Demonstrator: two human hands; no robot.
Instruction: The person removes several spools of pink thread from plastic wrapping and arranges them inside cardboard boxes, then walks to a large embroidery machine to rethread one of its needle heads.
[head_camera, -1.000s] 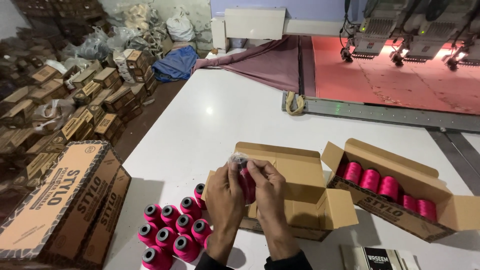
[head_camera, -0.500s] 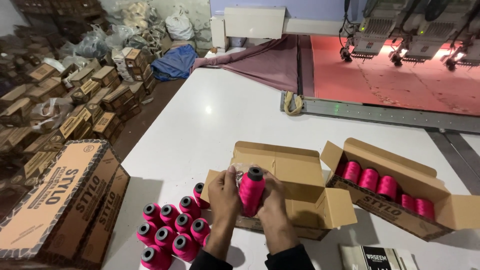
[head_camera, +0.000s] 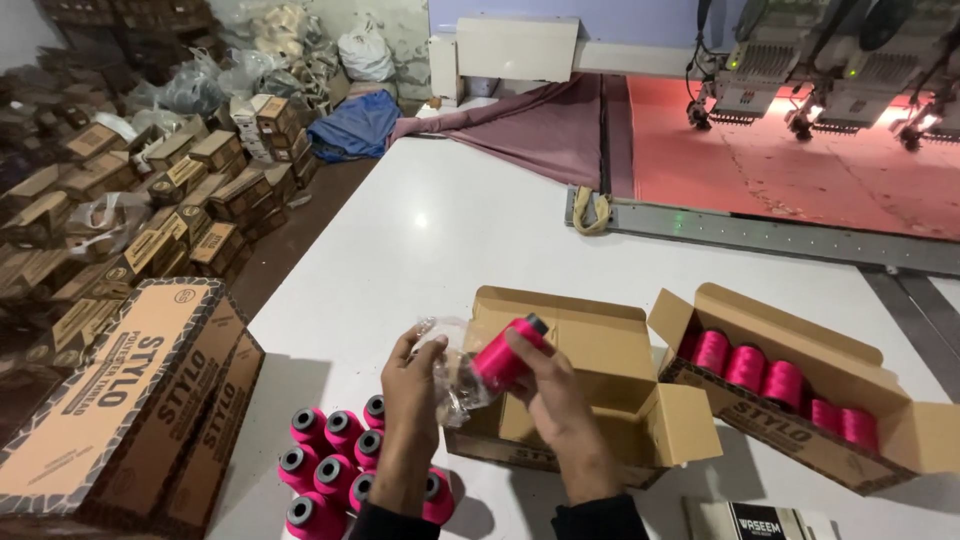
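The right hand's fingers (head_camera: 528, 352) wrap around a pink thread spool (head_camera: 505, 350), thumb on one side and fingertips on the other, gripping it tilted with its dark core end pointing up and away. The left hand (head_camera: 415, 385) pinches a clear plastic wrapper (head_camera: 455, 375) between thumb and curled fingers; the film bunches at the spool's lower end, apparently half slid off it, which would explain why the two hands sit so close together and pull in opposite directions. Both hands hover just above and in front of an open cardboard box (head_camera: 590, 385), its flaps folded outward so the inside stays reachable; what it holds is hidden behind the hands. To the left and below the left wrist, a cluster of bare pink spools (head_camera: 335, 465) stands upright on the white table (head_camera: 420, 230), packed side by side, within easy reach. Further right, a second open box (head_camera: 800, 400) lies with a row of pink spools resting on their sides inside. At the table's left edge sit larger flat cartons (head_camera: 120, 400), and beyond them many small brown boxes (head_camera: 130, 200) pile on the floor. At the far end, an embroidery machine (head_camera: 820, 70) stands over red fabric (head_camera: 780, 165).
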